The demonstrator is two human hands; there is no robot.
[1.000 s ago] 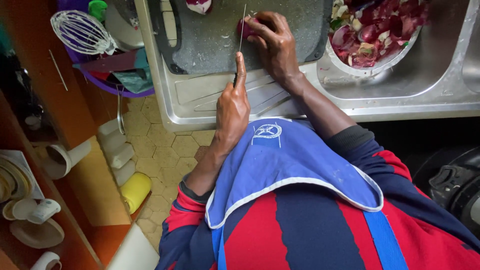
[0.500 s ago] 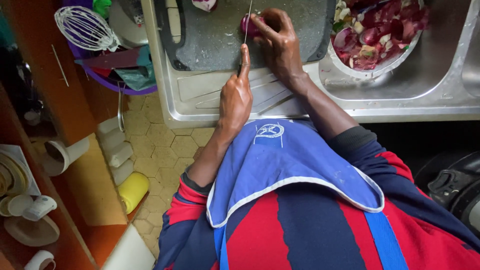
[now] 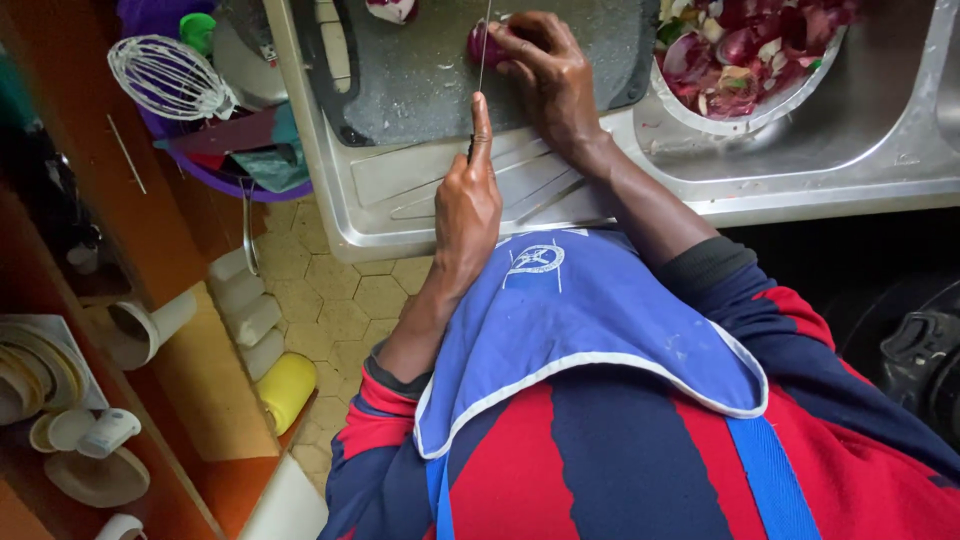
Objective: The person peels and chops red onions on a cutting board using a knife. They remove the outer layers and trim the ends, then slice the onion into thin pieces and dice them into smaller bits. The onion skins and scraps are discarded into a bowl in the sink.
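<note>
Red onion piece [image 3: 486,44] was pinned on the dark cutting board [image 3: 420,80] by the curled right hand [image 3: 545,75]. Knife [image 3: 484,40] was gripped in the left hand [image 3: 467,205], forefinger along the spine. Onion judged light, firm, slippery-layered; best held by its rounded back.

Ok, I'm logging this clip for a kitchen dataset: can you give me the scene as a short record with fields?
setting: steel sink unit seen from above
left hand: grips knife, forefinger along its spine
right hand: steadies red onion piece
surface: dark cutting board
nearby: bowl of chopped onion; wire whisk
clothing: blue apron
</note>
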